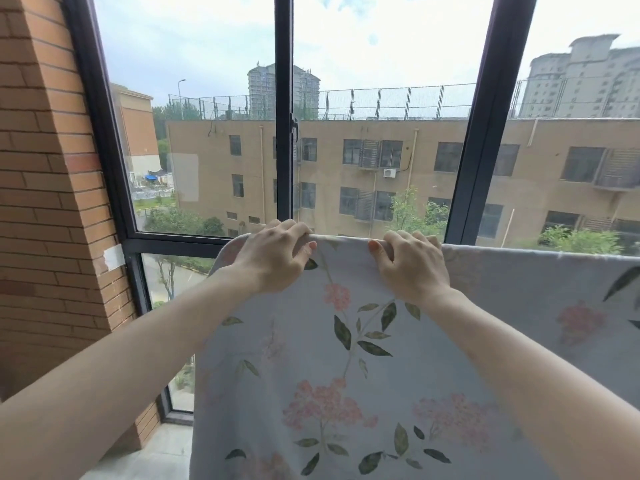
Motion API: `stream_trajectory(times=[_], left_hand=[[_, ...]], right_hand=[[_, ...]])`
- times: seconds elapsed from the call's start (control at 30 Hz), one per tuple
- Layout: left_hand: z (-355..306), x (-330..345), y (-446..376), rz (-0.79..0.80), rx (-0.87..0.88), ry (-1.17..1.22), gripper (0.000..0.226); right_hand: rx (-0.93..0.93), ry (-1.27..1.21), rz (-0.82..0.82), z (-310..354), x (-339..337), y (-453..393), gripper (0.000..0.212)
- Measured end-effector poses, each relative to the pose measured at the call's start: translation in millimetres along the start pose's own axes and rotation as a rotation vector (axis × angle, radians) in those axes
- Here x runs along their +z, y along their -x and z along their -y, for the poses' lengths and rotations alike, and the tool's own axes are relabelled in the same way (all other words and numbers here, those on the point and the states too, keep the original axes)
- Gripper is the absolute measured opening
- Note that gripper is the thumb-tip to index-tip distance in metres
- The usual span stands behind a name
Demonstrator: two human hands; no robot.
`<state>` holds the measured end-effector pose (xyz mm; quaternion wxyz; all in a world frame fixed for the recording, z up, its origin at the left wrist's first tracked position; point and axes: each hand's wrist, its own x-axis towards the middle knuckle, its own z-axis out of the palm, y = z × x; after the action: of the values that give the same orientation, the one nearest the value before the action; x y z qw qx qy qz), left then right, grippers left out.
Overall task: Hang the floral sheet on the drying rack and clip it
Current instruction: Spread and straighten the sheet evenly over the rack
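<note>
Both bare arms were stretched forward. The left hand (273, 258) and the right hand (412, 268) were closed over the top fold of the pale grey sheet with pink flowers and green leaves (346, 375), fingers curled behind, thumbs in front. The sheet hung over a bar, probably the drying rack, hidden under the cloth. Behind stood a dark-framed window (284, 98) and a red brick wall (45, 168).

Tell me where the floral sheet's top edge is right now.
In the head view, the floral sheet drapes centre-right before the window, its top edge gripped by the left hand and right hand.
</note>
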<state>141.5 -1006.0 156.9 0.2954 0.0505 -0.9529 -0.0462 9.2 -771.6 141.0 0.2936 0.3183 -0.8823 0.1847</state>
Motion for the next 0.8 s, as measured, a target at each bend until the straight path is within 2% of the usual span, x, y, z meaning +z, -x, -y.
stream_trajectory(times=[0.07,0.23,0.43,0.53,0.63,0.8], left_hand=[[-16.4,5.9,-3.5,0.014,0.040,0.010,0.032],[-16.3,14.3,-1.3,-0.038,0.043,-0.065,0.018],[-13.8,16.6,-1.4,-0.066,0.027,-0.068,0.018],[-16.5,22.0,-1.8,-0.098,0.046,-0.051,0.019],[-20.4,25.0,-2.6,-0.109,0.045,-0.047,0.019],[-19.5,24.9,-2.6,-0.113,0.025,-0.044,0.020]], right_hand=[[-0.012,-0.016,-0.014,0.8,1.6,1.4,0.038],[-0.057,-0.023,-0.013,-18.6,-6.9,8.9,0.033],[0.072,0.009,-0.085,-85.4,-26.6,32.0,0.034],[0.150,0.018,-0.103,-112.6,-39.3,35.0,0.047],[0.134,0.068,-0.097,-123.9,-45.7,30.9,0.056],[0.234,0.083,-0.002,-162.5,-62.7,19.9,0.075]])
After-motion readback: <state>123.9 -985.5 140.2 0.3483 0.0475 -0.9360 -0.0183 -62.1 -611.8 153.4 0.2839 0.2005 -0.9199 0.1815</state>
